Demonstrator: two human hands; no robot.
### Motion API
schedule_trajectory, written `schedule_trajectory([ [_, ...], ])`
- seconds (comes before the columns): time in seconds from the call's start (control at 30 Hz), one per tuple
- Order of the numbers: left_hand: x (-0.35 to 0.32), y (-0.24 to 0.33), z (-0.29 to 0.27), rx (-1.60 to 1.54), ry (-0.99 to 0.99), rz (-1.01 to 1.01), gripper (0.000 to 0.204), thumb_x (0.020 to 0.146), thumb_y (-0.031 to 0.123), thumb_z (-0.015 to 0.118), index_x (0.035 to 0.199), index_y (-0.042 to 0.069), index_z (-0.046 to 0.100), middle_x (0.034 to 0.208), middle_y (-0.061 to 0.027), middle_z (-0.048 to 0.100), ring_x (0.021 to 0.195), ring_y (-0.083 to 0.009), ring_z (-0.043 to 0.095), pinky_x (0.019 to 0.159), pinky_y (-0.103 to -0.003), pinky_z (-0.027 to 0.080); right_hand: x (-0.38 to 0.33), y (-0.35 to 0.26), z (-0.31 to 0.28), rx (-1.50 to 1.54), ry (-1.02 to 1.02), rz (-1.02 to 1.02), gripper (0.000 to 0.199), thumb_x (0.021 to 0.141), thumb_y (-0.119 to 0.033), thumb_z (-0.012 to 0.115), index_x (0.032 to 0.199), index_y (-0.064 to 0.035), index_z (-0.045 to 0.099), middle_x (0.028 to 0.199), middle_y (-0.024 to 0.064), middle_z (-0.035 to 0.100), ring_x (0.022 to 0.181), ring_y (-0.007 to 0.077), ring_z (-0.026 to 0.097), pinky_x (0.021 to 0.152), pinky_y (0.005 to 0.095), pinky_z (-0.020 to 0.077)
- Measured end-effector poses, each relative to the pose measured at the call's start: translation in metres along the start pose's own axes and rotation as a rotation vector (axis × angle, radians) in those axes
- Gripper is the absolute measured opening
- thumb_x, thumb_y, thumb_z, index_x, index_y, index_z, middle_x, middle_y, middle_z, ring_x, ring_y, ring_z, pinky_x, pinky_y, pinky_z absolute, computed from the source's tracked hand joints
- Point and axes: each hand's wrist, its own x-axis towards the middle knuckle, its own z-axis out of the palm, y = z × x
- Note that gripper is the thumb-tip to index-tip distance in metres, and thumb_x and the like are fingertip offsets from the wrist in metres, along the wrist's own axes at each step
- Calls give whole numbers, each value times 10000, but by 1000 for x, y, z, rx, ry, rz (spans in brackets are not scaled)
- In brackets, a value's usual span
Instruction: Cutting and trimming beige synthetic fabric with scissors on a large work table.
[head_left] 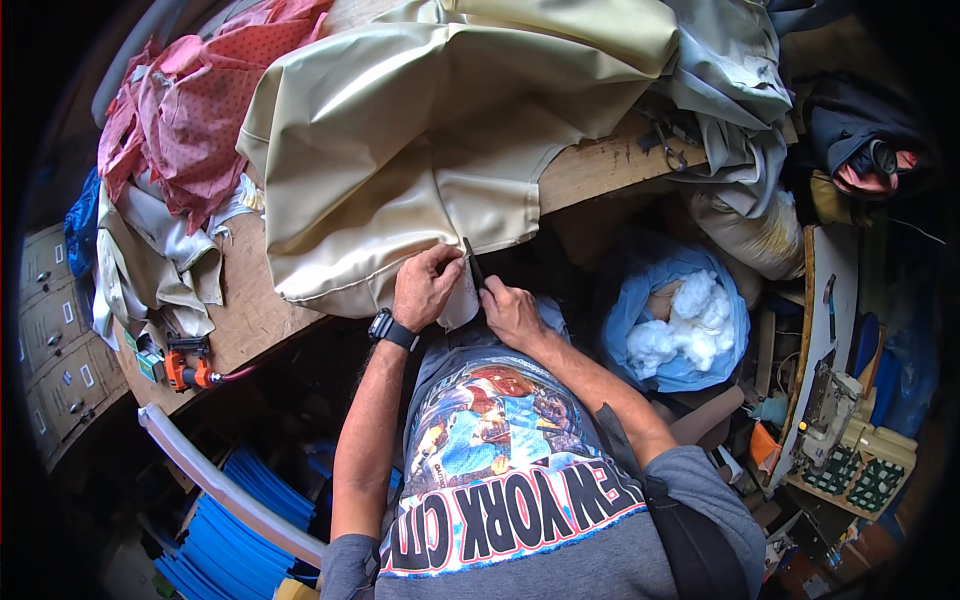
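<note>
A large cream vinyl cover (350,150) with sewn seams drapes over the wooden table (600,165) and hangs off its near edge. My left hand (428,285) is closed on the cover's lower seam, thumb and fingers pinched together on the material. Just to its right, my right hand (513,314) grips a slim dark tool (471,258) that points up and away against the seamed edge. Whether this tool is a knife or closed scissors I cannot tell. A small flap of the cream vinyl hangs between my two hands.
Red dotted fabric (190,120) and cream scraps (165,245) lie at the left, near an orange staple gun (187,365). Grey vinyl (735,75) and scissors (672,150) rest at the right. A blue bag (735,345) of white stuffing and a sewing machine (830,415) stand farther right.
</note>
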Motion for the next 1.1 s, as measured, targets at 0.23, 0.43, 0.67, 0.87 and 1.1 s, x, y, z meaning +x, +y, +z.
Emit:
schedule_trajectory([
  [0.23, -3, -6, -1, -127, -40, 30, 231, 947, 176, 673, 1063, -19, 716, 858, -147, 739, 772, -207, 714, 725, -345, 553, 27, -13, -5, 64, 113, -1, 137, 991, -142, 608, 937, -33, 546, 696, 239, 647, 694, 452, 676, 593, 558, 514],
  [0.43, -5, -7, 0, -133, -32, 38, 218, 961, 151, 667, 1065, -36, 708, 862, -112, 728, 784, -162, 678, 737, -318, 542, 31, -19, -7, 13, 95, -11, 132, 981, -132, 612, 934, -28, 546, 698, 235, 652, 702, 451, 683, 598, 553, 521],
  [0.67, -5, -12, 2, -139, -22, 43, 227, 953, 169, 675, 1065, -24, 719, 866, -140, 741, 763, -189, 701, 716, -331, 549, 26, -18, -2, 21, 90, -11, 123, 975, -125, 609, 936, -32, 539, 698, 242, 653, 697, 460, 682, 604, 565, 528],
  [0.87, -4, -15, 2, -287, -68, 17, 235, 978, 171, 661, 1053, -50, 695, 828, -85, 719, 760, -129, 653, 712, -319, 537, 1, 8, 5, -24, 22, -1, 125, 985, -135, 595, 949, -35, 530, 702, 242, 653, 693, 471, 673, 602, 570, 522],
  [1.1, -20, 4, 8, -36, 78, -25, 208, 970, 180, 670, 1065, -5, 690, 887, -164, 712, 802, -262, 702, 743, -361, 543, 28, -18, -40, 414, 152, -6, 179, 1056, -174, 566, 970, -18, 588, 726, 32, 593, 631, 112, 578, 585, 279, 500],
])
